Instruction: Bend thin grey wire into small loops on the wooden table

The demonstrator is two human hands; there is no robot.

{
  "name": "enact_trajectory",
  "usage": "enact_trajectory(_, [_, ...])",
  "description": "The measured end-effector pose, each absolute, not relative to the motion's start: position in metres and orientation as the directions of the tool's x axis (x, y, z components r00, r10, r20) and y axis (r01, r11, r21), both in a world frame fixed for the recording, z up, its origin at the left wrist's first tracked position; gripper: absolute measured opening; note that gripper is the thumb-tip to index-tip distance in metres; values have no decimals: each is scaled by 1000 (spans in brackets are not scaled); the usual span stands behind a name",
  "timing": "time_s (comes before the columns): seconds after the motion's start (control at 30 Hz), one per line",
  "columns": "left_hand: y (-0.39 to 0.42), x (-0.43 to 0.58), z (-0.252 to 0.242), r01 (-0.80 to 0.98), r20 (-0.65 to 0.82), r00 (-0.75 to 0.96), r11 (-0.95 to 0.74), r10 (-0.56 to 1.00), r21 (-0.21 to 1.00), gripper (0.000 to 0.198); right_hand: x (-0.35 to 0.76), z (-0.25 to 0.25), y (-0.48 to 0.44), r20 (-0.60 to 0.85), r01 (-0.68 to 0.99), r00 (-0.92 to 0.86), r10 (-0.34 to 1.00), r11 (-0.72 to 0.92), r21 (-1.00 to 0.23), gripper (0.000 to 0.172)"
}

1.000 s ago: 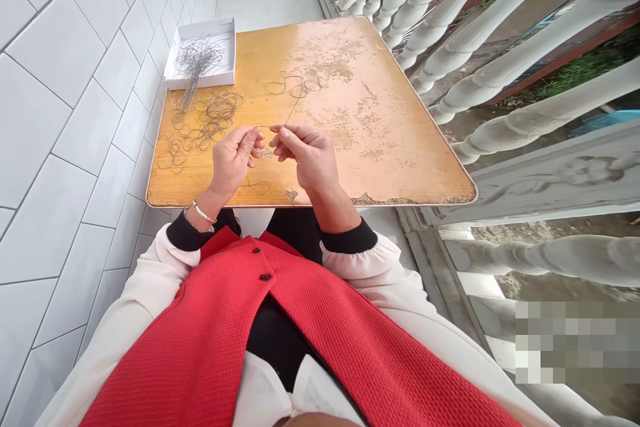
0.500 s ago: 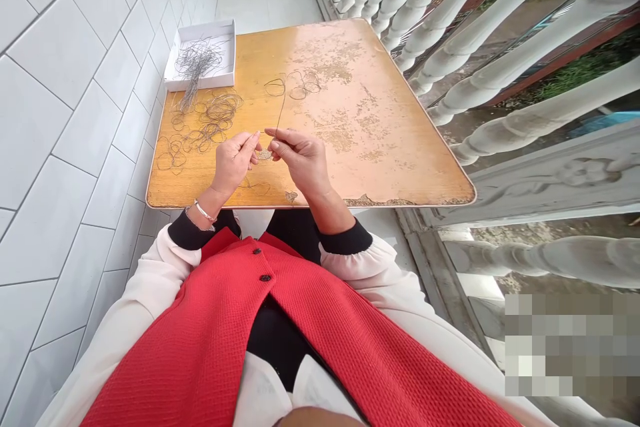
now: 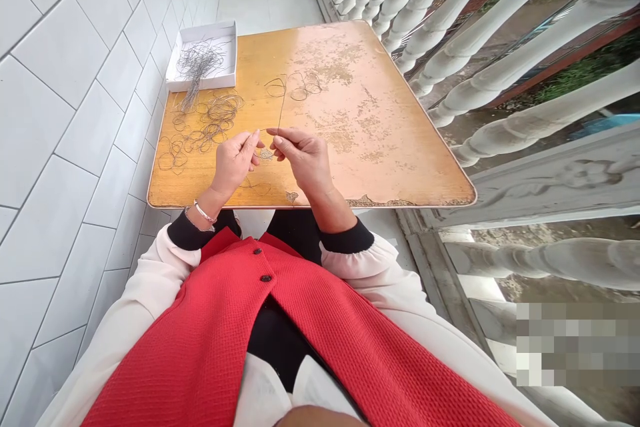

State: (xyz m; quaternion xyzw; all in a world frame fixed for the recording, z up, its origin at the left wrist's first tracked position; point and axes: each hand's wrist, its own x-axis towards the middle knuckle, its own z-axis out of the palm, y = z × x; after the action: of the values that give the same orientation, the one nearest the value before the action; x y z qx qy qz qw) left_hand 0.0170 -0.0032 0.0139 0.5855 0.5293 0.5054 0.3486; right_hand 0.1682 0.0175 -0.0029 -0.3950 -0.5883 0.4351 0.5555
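Note:
My left hand [image 3: 233,161] and my right hand [image 3: 304,157] meet over the near edge of a worn wooden table [image 3: 380,147]. Both pinch the same thin metal wire [image 3: 281,105], which rises from my fingertips and points away toward the table's middle. A short stretch of it runs level between the two pinches. Under my left hand lies a bent wire shape [image 3: 256,185] flat on the wood. Fingers of both hands are pressed together on the wire.
A white box [image 3: 203,57] of straight wires sits at the far left corner. Several wire loops [image 3: 205,123] lie spread along the left side, and a few more loops [image 3: 295,85] lie mid-table. A tiled wall stands left, a white balustrade [image 3: 450,13] right.
The wire's free end has swung from leaning right to nearly upright. My hands have stayed close together at the near edge, shifting only slightly.

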Motion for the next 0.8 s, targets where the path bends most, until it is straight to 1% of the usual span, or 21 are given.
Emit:
enact_trajectory(0.13, [-3, 16, 15, 273, 201, -31, -186, 979, 944, 44, 169, 2, 17, 267, -49, -72, 961, 264, -963, 28])
enact_trajectory(0.27, [-2, 16, 18, 303, 241, -32, -220, 970, 927, 43, 169, 0, 18, 279, -6, -62, 958, 280, -960, 27])
enact_trajectory(0.37, [-2, 17, 21, 323, 265, -36, -240, 964, 915, 41, 168, -3, 18, 394, 99, -39, 918, 396, -913, 24])
enact_trajectory(0.43, [-2, 17, 22, 327, 245, -37, -220, 969, 919, 42, 168, -5, 17, 488, 180, -12, 873, 482, -858, 20])
enact_trajectory(0.5, [-3, 17, 22, 319, 216, -30, -196, 976, 927, 41, 168, -5, 16, 529, 239, 7, 848, 512, -825, 17])
enact_trajectory(0.57, [-2, 16, 21, 300, 193, -5, -183, 981, 936, 40, 168, -5, 16, 508, 247, 12, 861, 490, -836, 16])
enact_trajectory(0.73, [3, 12, 23, 282, 184, 62, -194, 981, 940, 38, 170, 0, 20, 376, 122, -40, 926, 378, -918, 21])
enact_trajectory(0.8, [3, 12, 25, 248, 164, 89, -182, 982, 952, 37, 170, 3, 20, 332, 112, -46, 942, 335, -935, 21])
